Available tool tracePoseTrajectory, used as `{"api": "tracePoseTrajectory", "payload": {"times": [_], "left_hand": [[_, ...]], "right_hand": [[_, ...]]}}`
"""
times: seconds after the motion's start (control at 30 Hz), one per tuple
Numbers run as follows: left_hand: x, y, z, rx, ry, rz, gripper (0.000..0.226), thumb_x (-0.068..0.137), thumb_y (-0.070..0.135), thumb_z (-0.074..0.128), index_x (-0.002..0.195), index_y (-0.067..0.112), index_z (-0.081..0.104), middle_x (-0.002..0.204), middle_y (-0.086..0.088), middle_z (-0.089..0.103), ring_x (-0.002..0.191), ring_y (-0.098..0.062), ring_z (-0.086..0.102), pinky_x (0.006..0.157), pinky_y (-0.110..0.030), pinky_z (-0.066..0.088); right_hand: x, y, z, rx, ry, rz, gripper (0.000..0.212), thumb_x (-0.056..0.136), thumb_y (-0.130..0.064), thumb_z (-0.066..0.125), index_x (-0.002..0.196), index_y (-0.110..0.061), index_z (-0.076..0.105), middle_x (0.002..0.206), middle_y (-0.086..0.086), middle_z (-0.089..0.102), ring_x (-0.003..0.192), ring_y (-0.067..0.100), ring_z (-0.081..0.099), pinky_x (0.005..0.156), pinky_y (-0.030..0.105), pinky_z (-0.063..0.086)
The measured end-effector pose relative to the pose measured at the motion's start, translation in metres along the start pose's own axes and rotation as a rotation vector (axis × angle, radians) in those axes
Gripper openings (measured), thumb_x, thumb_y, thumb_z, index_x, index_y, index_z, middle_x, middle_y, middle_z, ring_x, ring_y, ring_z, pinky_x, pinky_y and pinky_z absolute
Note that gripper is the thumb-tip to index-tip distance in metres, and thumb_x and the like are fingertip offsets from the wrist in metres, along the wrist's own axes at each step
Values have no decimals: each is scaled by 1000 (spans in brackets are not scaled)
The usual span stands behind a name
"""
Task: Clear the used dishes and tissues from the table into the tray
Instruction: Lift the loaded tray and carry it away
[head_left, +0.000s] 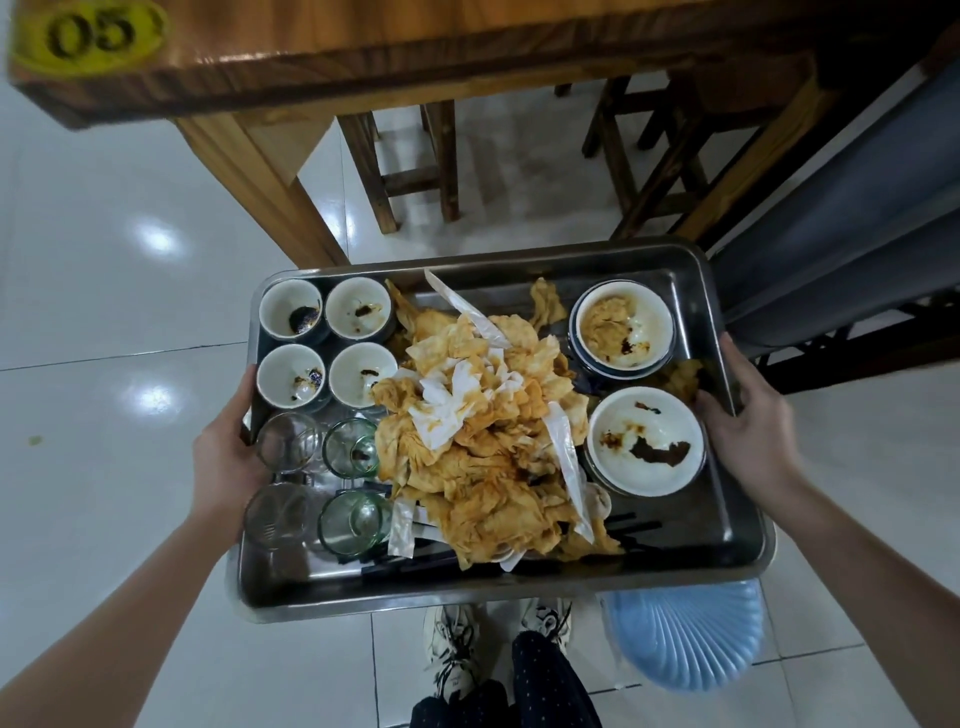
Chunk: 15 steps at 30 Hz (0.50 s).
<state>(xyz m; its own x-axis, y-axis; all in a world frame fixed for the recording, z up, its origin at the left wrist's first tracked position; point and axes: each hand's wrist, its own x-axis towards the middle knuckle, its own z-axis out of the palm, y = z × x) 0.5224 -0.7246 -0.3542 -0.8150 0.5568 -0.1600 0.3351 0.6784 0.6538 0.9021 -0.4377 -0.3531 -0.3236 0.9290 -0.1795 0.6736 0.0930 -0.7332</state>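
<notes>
I hold a steel tray in the air in front of me. My left hand grips its left rim and my right hand grips its right rim. A heap of stained orange and white tissues fills the middle. Several small white cups with dark residue stand at the tray's far left, and several glasses sit in front of them. Two dirty white bowls stand on the right side, one of them behind the other. Dark chopsticks poke out from under the tissues.
A wooden table with a yellow "05" label stands ahead, wooden stools beneath it. A blue plastic stool sits under the tray's right corner. White tiled floor spreads to the left. My feet show below.
</notes>
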Motion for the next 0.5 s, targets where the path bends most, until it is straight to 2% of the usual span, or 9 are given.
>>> {"api": "tracePoseTrajectory", "payload": {"times": [0.13,0.3,0.4,0.43,0.5], "left_hand": [[-7,19,-37,32,-28,10,70,86,4,64,143,36,39,58,-3,44,52,-20,37,49,-7,34],[-24,48,-92,80,-37,18,73,84,-1,64,145,29,39,65,-11,51,57,-25,39,52,-12,35],[-40,64,-126,98,-42,28,75,80,-6,66,144,25,41,57,-12,49,50,-26,38,47,-9,33],[-44,71,-138,85,-34,35,75,80,-6,66,144,25,41,57,-14,51,50,-25,39,47,-12,34],[-52,83,-162,107,-33,56,74,79,-5,67,143,23,42,59,-16,54,50,-24,38,47,-17,33]], "right_hand": [[-14,-30,-18,-14,0,-10,71,89,-7,61,145,-38,30,132,-17,43,122,0,39,104,28,32],[-42,-74,-47,2,-13,-12,72,89,-7,61,144,-41,28,128,-17,45,119,5,43,104,31,36],[-59,-98,-70,-6,-39,-23,71,89,-8,60,145,-39,29,133,-11,47,124,15,46,107,39,38],[-64,-107,-77,-13,-34,-43,71,89,-8,60,145,-39,29,133,-13,47,124,15,47,106,40,38],[-77,-126,-95,-14,-34,-48,71,89,-8,60,145,-39,30,128,-20,44,121,9,47,105,32,36]]}}
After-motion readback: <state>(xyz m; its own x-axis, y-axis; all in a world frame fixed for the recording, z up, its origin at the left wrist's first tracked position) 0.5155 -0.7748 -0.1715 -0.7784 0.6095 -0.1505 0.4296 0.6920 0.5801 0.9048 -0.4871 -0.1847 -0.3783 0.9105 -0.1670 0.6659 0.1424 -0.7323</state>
